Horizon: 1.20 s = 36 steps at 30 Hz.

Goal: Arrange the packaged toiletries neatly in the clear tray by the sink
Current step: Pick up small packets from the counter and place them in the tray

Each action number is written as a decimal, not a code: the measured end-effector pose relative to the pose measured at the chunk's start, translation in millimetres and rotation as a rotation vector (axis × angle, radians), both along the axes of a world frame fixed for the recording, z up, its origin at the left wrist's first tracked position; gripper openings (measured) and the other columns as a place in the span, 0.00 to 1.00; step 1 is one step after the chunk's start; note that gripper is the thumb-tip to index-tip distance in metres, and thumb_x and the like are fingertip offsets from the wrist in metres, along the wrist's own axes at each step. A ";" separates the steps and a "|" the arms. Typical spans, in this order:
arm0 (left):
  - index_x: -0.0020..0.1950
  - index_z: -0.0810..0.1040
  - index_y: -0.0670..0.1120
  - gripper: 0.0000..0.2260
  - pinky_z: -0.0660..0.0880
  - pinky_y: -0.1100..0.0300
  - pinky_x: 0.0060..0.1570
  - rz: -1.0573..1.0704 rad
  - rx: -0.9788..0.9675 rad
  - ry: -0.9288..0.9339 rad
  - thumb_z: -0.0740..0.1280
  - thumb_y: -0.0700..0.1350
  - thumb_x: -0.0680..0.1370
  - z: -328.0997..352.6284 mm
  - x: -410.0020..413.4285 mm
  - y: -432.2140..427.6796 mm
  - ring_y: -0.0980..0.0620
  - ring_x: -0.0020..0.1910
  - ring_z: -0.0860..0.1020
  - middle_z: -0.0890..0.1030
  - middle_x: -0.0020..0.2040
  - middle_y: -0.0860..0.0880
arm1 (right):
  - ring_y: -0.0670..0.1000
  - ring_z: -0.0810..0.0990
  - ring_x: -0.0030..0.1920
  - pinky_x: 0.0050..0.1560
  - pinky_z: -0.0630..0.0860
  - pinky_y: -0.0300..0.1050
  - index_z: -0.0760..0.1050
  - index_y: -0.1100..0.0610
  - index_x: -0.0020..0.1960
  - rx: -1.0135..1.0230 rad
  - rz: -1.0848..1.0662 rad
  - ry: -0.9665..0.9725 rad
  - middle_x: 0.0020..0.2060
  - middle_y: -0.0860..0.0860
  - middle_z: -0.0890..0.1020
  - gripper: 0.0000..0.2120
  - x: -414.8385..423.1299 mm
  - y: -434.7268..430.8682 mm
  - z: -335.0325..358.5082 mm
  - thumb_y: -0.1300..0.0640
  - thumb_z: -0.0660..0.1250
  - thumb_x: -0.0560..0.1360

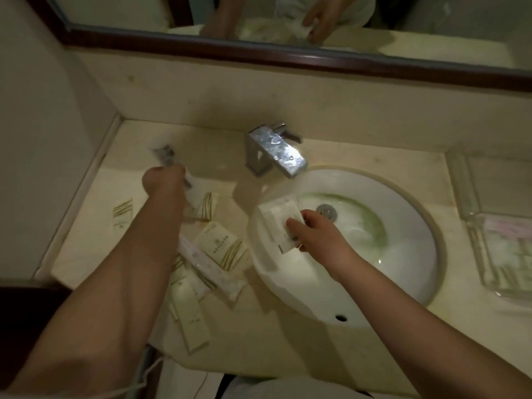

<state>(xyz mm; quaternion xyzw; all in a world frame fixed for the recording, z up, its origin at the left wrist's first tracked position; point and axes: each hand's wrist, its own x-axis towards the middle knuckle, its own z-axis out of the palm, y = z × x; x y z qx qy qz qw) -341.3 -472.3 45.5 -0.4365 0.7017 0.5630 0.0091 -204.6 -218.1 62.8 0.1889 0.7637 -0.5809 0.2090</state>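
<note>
Left hand (164, 181): fingers curled round 1 blurred packet (165, 155), far left on counter. Right hand (313, 234): fingers clamp flat stack (277, 220) over sink (316, 300) left rim. Loose packets (221, 249) left of sink; clear tray (478, 254) far right. Advice: square stack edges, lay flat in tray.

I am watching two arms showing bare from the lower edge of the view up to the left grip (164, 180) and the right grip (313, 231). A pale, whitish garment (288, 388) is showing at bottom centre, with a thin white cord (149, 370) hanging just left of it.
</note>
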 end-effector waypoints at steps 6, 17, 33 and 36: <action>0.54 0.78 0.42 0.14 0.73 0.62 0.30 0.047 0.223 0.195 0.72 0.41 0.70 18.7 83.5 65.6 0.53 0.34 0.76 0.79 0.44 0.45 | 0.47 0.78 0.37 0.41 0.73 0.41 0.78 0.58 0.53 -0.061 -0.059 0.037 0.39 0.49 0.81 0.09 43.5 50.1 13.5 0.56 0.63 0.77; 0.51 0.78 0.47 0.08 0.71 0.57 0.44 -0.241 0.635 0.111 0.70 0.38 0.74 27.0 274.7 315.6 0.52 0.44 0.77 0.80 0.45 0.49 | 0.48 0.77 0.35 0.40 0.74 0.44 0.79 0.57 0.53 -0.026 -0.338 0.092 0.36 0.50 0.80 0.08 219.3 244.2 15.0 0.55 0.64 0.77; 0.52 0.79 0.40 0.09 0.79 0.59 0.33 -0.273 0.733 -0.040 0.73 0.37 0.72 11.5 286.2 534.5 0.49 0.40 0.80 0.82 0.45 0.43 | 0.51 0.79 0.42 0.47 0.77 0.49 0.78 0.53 0.52 -0.025 -0.591 0.090 0.46 0.53 0.82 0.07 273.6 423.7 2.4 0.53 0.63 0.78; 0.56 0.77 0.39 0.12 0.80 0.55 0.37 -0.232 0.775 -0.057 0.71 0.36 0.74 5.6 262.4 567.1 0.46 0.45 0.81 0.81 0.52 0.40 | 0.51 0.78 0.41 0.45 0.76 0.49 0.79 0.53 0.50 -0.004 -0.602 0.089 0.44 0.54 0.83 0.07 252.9 454.1 2.4 0.54 0.64 0.78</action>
